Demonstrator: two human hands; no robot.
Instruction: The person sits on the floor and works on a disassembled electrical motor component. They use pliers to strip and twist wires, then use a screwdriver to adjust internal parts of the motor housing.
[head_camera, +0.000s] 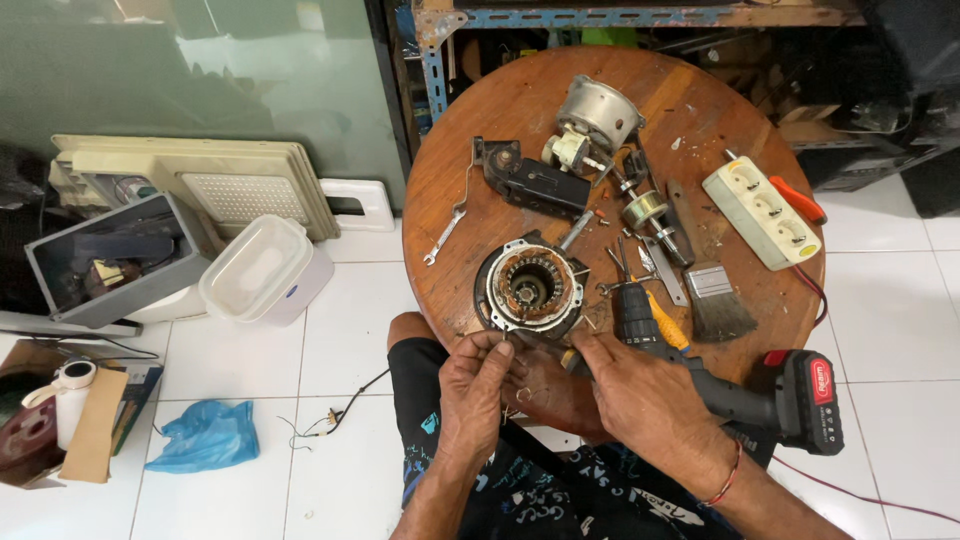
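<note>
Two hands meet at the near edge of the round wooden tabletop (500, 110). Far left on the floor lies a blue plastic bag (205, 435), with a white lidded tub (262, 270) above it. The left hand (472, 385) pinches something small, too tiny to make out, just under the motor stator (530, 290) with its copper windings. The right hand (640, 395) presses fingers together beside it, lying over a cordless drill (770, 395). A paintbrush (712, 295) and white power strip (765, 212) sit rightward.
</note>
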